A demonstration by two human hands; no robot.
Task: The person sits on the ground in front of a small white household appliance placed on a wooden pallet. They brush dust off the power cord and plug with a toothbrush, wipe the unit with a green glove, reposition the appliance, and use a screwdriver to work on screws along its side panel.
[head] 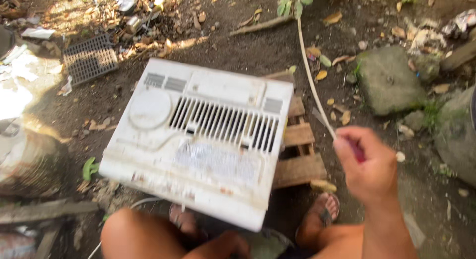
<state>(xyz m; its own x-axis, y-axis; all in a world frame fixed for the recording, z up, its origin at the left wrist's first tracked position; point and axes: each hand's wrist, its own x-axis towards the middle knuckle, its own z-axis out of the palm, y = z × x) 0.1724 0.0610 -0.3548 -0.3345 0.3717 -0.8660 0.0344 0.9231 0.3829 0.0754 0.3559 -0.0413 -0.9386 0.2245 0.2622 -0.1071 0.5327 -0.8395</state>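
Bare dirt ground [233, 45] strewn with dry leaves, stones and scraps lies under everything; a large grey rock [389, 80] sits at the upper right and a dark plastic grille [89, 58] lies at the upper left. At the centre a white slatted appliance casing [203, 140], dirty and tilted, rests on a small wooden pallet [300, 150], just above the person's knees and sandalled feet. The right hand [367, 167] is raised to the right of the casing, clear of it, its fingers curled tight around a slim tool with a reddish handle [358, 152] whose thin blade points up and left; the blade is blurred. The left hand [223, 246] shows only partly at the bottom edge, below the casing; whether it grips anything cannot be told.
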